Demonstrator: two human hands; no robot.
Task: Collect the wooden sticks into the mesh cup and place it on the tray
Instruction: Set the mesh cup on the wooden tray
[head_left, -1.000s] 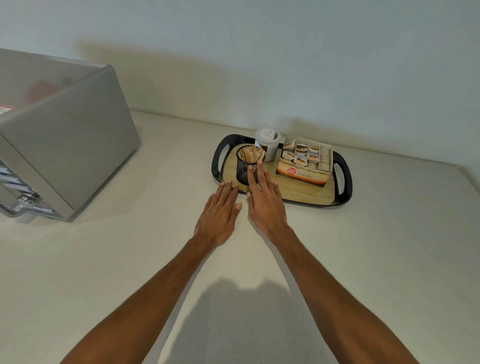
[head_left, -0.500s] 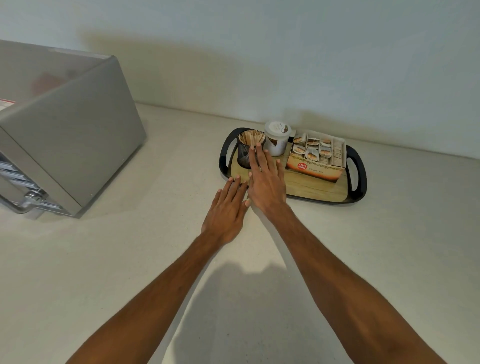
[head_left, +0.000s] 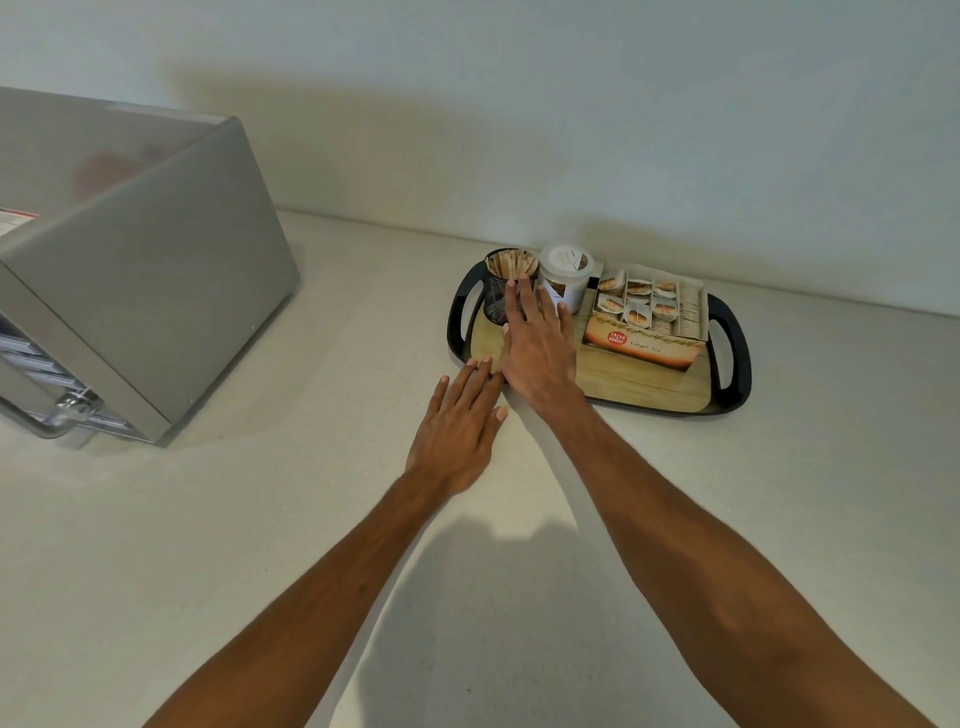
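Hands are both reaching forward over the pale speckled worktop (head_left: 260, 519), fingers straight, gripping nothing. Left hand (head_left: 457, 421) is lying flat on the worktop, fingertips touching the near left corner of the black-handled tray with wood-grain floor (head_left: 644, 384). Right hand (head_left: 540, 353) is stretching over the tray, fingers slightly spread, fingertips (head_left: 522, 299) resting against the near side of the black wire mesh cup (head_left: 493, 304). Cup is standing upright in the tray's far left corner, just beside a white-lidded plastic jar (head_left: 563, 270). Pale wooden sticks (head_left: 511, 264) are standing bundled inside the cup. Orange-fronted cardboard box of tea sachets (head_left: 644, 348) is filling the tray's right half. Grey metal cabinet (head_left: 130, 270) is sitting well apart at left.

Handling, my read: cup is looking light and stiff, but top-heavy with loose sticks, so pushing it high up is risking a tip. Safer gripping round the mesh wall low down, or nudging near the base.

Versus a second ago: cup is now sitting further back on the tray, next to the jar instead of near the front edge. Right hand has followed it in; left hand is staying by the tray corner.
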